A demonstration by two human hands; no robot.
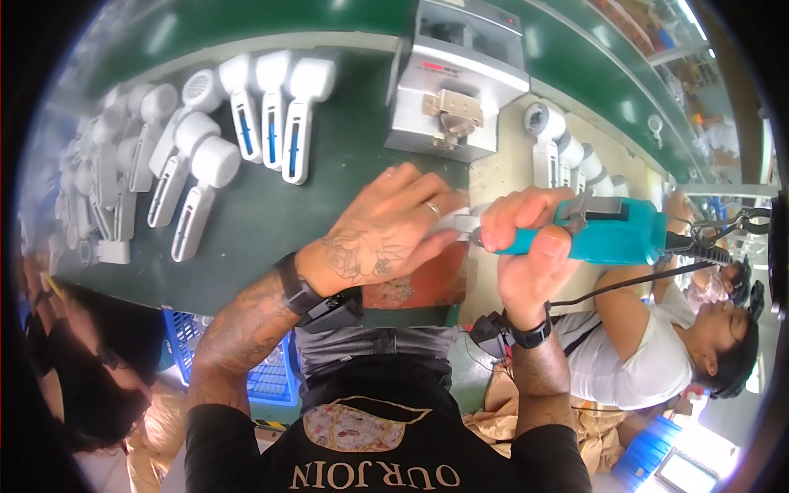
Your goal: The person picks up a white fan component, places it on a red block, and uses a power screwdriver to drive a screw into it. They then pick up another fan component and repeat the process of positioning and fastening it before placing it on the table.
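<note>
My right hand is wrapped round a teal electric screwdriver, held level with its tip pointing left. A black cord runs off its right end. My left hand is closed on a white plastic piece at the screwdriver's tip. Most of that piece is hidden behind my fingers. Both hands meet above a reddish-brown mat at the bench's near edge. Beyond my left hand stand white handheld fans with blue strips in their open handles.
Many more white fans crowd the left of the green bench. A grey metal machine stands at the back. Several fans line up on its right. A co-worker sits at the right. A blue crate is below the bench.
</note>
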